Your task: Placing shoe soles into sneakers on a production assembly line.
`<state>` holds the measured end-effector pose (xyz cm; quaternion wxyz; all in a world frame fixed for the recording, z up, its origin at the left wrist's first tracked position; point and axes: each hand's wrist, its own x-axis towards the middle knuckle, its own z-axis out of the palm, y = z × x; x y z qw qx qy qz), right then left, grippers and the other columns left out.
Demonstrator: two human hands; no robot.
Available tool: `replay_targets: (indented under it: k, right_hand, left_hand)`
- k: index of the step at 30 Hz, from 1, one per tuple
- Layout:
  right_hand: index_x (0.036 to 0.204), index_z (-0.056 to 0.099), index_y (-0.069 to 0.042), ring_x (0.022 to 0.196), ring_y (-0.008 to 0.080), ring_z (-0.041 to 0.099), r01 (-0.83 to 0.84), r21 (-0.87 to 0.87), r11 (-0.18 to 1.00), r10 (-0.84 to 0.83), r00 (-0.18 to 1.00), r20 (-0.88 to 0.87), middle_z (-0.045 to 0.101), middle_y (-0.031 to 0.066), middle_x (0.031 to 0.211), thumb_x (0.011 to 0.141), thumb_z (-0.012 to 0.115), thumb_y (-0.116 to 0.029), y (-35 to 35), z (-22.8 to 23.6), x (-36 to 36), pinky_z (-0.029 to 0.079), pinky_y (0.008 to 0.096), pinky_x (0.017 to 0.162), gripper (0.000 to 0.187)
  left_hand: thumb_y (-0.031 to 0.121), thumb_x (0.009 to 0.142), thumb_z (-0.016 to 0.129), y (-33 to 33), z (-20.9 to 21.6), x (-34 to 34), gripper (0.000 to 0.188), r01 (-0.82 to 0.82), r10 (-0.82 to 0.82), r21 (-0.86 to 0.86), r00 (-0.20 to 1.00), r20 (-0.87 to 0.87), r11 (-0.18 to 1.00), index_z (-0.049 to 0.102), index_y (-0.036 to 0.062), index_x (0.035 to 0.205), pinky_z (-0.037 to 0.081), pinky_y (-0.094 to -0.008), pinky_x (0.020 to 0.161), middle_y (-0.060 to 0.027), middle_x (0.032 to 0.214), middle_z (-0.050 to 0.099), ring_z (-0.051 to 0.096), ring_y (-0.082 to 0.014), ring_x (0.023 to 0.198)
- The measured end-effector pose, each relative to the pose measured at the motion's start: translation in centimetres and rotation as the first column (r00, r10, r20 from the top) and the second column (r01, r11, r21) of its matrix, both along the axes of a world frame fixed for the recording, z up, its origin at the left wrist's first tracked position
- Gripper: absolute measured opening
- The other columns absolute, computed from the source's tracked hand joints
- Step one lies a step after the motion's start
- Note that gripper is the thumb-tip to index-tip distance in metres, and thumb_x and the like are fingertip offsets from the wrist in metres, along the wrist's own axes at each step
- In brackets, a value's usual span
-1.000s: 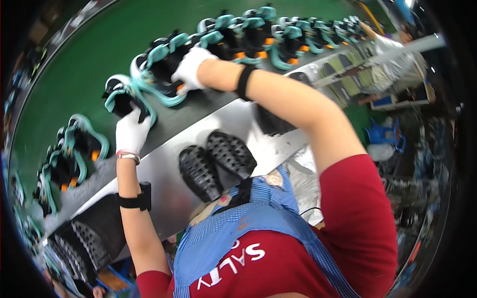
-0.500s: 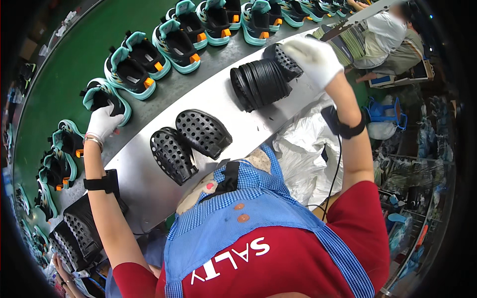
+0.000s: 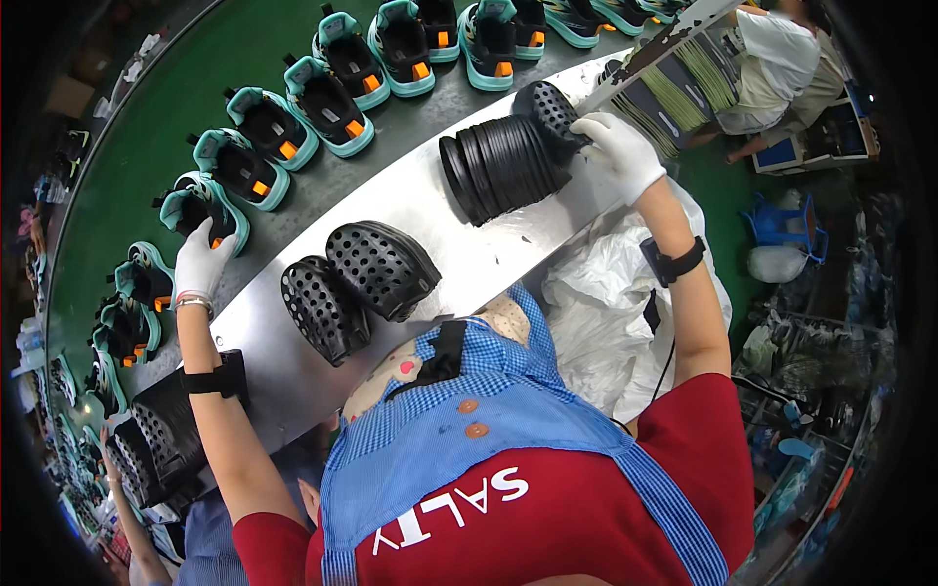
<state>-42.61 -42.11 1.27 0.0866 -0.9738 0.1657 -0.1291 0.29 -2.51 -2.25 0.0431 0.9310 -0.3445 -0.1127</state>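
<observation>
My left hand (image 3: 206,264), in a white glove, has its fingers closed on the heel of a black and teal shoe (image 3: 234,217) that stands on the green belt. At the far right of the metal shelf, my gloved right hand (image 3: 618,154) pinches the edge of a perforated black plastic shoe insert (image 3: 549,105). That insert is at the end of a nested stack of ribbed black inserts (image 3: 498,168) lying on its side. Two loose perforated inserts, one on the left (image 3: 325,308) and one on the right (image 3: 381,266), lie side by side nearer my apron.
Several matching shoes with orange heel tabs line the green belt (image 3: 127,186). More black inserts (image 3: 171,425) are stacked at lower left. White plastic sheeting (image 3: 596,322) hangs by the shelf's right side. A metal bar (image 3: 674,44) and a seated co-worker (image 3: 782,68) are at upper right.
My right hand has come down from above the end insert to its right edge. The left hand stays at the same shoe's heel. The view has shifted slightly, and the shoes sit lower left.
</observation>
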Motion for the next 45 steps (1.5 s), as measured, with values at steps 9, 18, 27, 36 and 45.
replay_targets:
  k: [9,18,27,36,45]
  right_hand:
    - [0.109,0.061,-0.003,0.091,0.0292,0.062,-0.205,0.141,0.968,0.142,0.921,0.362,0.063,0.0137,0.101,0.072,0.069,0.002,7.2,8.7,7.0,0.05,0.0331,0.08,0.038]
    - [0.113,0.062,-0.005,0.08,0.0211,0.065,-0.541,0.545,0.641,0.486,0.835,0.258,0.064,0.011,0.099,0.076,0.07,-0.003,21.1,9.5,22.6,0.053,0.0276,0.074,0.038]
    - [0.089,0.062,0.0,0.075,0.0342,0.064,-0.374,0.399,0.837,0.473,0.862,-0.183,0.063,0.0186,0.075,0.08,0.065,-0.04,28.0,8.7,31.3,0.051,0.0386,0.069,0.042]
    - [0.075,0.064,-0.001,0.066,0.033,0.064,-0.249,0.427,0.869,0.401,0.86,-0.316,0.063,0.0187,0.067,0.078,0.054,-0.046,29.9,5.9,37.3,0.05,0.0373,0.065,0.047]
    - [0.081,0.067,0.005,0.07,0.0325,0.067,-0.157,0.383,0.91,0.352,0.78,-0.517,0.067,0.0204,0.077,0.078,0.051,-0.042,30.3,5.1,45.3,0.053,0.038,0.069,0.05]
  left_hand:
    - [0.021,0.092,0.058,-1.8,7.0,-4.9,0.042,-0.255,-0.094,-0.663,0.892,-0.442,0.703,0.056,-0.0046,0.125,0.046,-0.0268,0.089,-0.0126,0.117,0.063,0.06,-0.015,0.104]
    - [0.038,0.092,0.061,-0.1,3.8,-9.1,0.052,-0.798,-0.754,-0.498,0.086,-0.651,0.339,0.048,0.0034,0.129,0.045,-0.0364,0.097,-0.0082,0.119,0.058,0.056,-0.0178,0.111]
    - [0.023,0.095,0.057,5.4,2.2,-6.0,0.036,-0.859,-0.663,-0.511,0.36,-0.657,0.04,0.05,0.0026,0.123,0.047,-0.0349,0.092,-0.0069,0.116,0.058,0.057,-0.0177,0.106]
    - [0.036,0.084,0.069,7.9,3.1,-3.2,0.036,-0.87,-0.008,-0.389,0.406,-0.914,0.302,0.066,0.0024,0.098,0.051,-0.0264,0.07,-0.0101,0.108,0.061,0.063,-0.0141,0.082]
    - [0.02,0.078,0.067,6.3,-3.1,-2.1,0.032,-0.238,0.268,-0.682,0.961,-0.065,0.691,0.064,0.0041,0.106,0.05,-0.0368,0.081,-0.0113,0.112,0.06,0.061,-0.0287,0.094]
